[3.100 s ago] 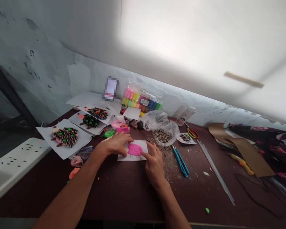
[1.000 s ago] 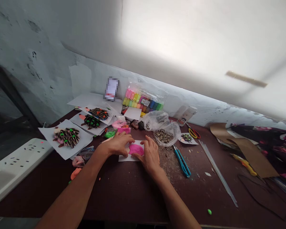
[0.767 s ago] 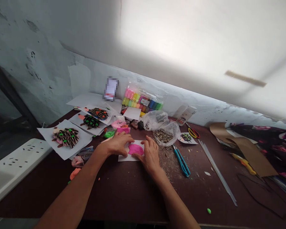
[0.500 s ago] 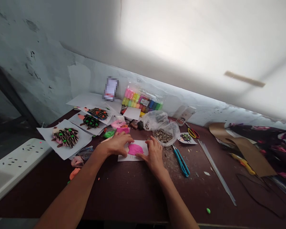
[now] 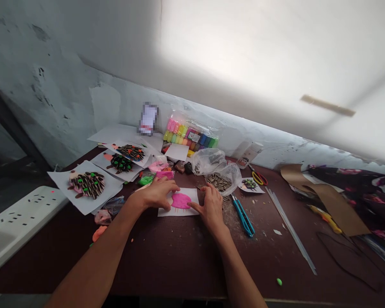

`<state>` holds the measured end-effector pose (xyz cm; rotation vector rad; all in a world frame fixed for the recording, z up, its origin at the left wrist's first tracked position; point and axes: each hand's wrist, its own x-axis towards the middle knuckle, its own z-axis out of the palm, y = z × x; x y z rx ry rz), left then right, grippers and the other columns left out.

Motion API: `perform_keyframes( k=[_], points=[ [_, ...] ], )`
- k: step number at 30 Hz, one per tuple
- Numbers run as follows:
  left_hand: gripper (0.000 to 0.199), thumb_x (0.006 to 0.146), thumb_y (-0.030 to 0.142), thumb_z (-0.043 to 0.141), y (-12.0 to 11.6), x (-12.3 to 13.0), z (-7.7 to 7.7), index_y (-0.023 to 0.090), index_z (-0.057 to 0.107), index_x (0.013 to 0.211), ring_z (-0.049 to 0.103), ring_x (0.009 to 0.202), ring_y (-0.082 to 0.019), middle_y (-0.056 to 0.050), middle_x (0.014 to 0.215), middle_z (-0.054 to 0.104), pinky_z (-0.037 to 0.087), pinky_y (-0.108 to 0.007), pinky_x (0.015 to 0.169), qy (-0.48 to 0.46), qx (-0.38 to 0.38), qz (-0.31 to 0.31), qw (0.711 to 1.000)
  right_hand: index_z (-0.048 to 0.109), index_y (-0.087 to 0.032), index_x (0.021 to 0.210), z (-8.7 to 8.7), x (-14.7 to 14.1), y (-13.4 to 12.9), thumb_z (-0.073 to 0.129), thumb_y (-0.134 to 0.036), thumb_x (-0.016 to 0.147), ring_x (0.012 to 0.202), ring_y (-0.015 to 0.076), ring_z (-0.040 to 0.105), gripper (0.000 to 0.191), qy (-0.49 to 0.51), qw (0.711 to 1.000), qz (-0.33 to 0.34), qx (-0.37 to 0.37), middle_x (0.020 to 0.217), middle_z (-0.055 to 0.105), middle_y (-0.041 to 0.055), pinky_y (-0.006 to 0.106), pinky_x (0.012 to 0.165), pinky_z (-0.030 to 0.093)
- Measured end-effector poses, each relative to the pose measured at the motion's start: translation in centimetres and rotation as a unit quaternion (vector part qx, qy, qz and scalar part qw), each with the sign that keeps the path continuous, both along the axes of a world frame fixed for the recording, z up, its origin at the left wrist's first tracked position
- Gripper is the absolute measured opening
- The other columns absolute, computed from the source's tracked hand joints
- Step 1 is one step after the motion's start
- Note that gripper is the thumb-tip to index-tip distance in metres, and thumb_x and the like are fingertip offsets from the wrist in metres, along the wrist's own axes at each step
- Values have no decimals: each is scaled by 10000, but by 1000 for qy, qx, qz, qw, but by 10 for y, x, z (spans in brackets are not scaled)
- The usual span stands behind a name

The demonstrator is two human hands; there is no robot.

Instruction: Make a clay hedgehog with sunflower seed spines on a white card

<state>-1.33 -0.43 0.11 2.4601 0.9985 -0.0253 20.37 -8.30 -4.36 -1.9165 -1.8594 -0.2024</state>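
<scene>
A flat pink patch of modelling clay [image 5: 180, 200] lies on a small white paper sheet [image 5: 195, 195], with short drawn lines below it. My left hand [image 5: 158, 192] rests over the paper's left side, fingers spread and thumb beside the clay. On the right, my right hand [image 5: 212, 209] is open, its thumb reaching to the clay's right edge and its fingers beyond the paper's edge. Behind that hand, striped sunflower seeds [image 5: 218, 182] sit in a clear plastic bag [image 5: 233, 176].
Seed-covered hedgehog pictures [image 5: 87, 184] lie at left near a white power strip [image 5: 28, 214]. Coloured clay packs [image 5: 192, 136] lean on the wall. To the right are a teal cutter [image 5: 244, 217], scissors [image 5: 259, 178], clear sticks [image 5: 290, 229] and a green clay bit [image 5: 279, 282].
My right thumb has drawn back to the clay's right edge, and more of the drawn lines below show. The clay's outline looks rounder. My left hand has hardly moved.
</scene>
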Motion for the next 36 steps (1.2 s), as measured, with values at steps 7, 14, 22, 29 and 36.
perform_keyframes(
  k=[7,14,22,29,36],
  points=[
    [641,626,282,692,-1,1,2,269,565,1254,419,1270,-308,-43,1302,559,244,-487,1117,8,-8,9,1000,591,-160,1084,0,-3,-2,696,-587,762,1237,343,492,546,-9,1000,4,-27,1310,549,208,487,987,378],
    [629,629,292,689,-1,1,0,275,575,1248,444,1244,-293,-39,1284,573,288,-452,1097,2,1,9,1000,584,-173,1093,0,-5,-2,665,-593,785,1249,335,487,528,16,1000,20,-7,1312,547,199,479,992,382],
    [631,635,277,684,-4,1,5,268,573,1256,438,1251,-298,-36,1293,566,276,-445,1105,4,-7,9,1000,587,-159,1126,-1,-22,4,684,-553,782,1276,357,459,532,13,999,18,-30,1332,529,225,509,998,372],
    [623,627,291,698,-2,1,2,271,584,1239,444,1235,-304,-31,1275,567,285,-462,1102,-1,-2,6,1000,683,-204,1025,14,-15,-5,535,-283,923,1243,271,493,196,56,996,67,24,1322,553,142,467,1034,381],
    [628,646,300,703,-1,0,0,263,572,1260,436,1251,-306,-40,1292,563,281,-469,1105,-4,-2,7,1000,686,-343,1169,23,-24,-26,550,-43,789,1401,308,319,503,-38,980,188,-62,1520,393,74,595,1092,259]
  ],
)
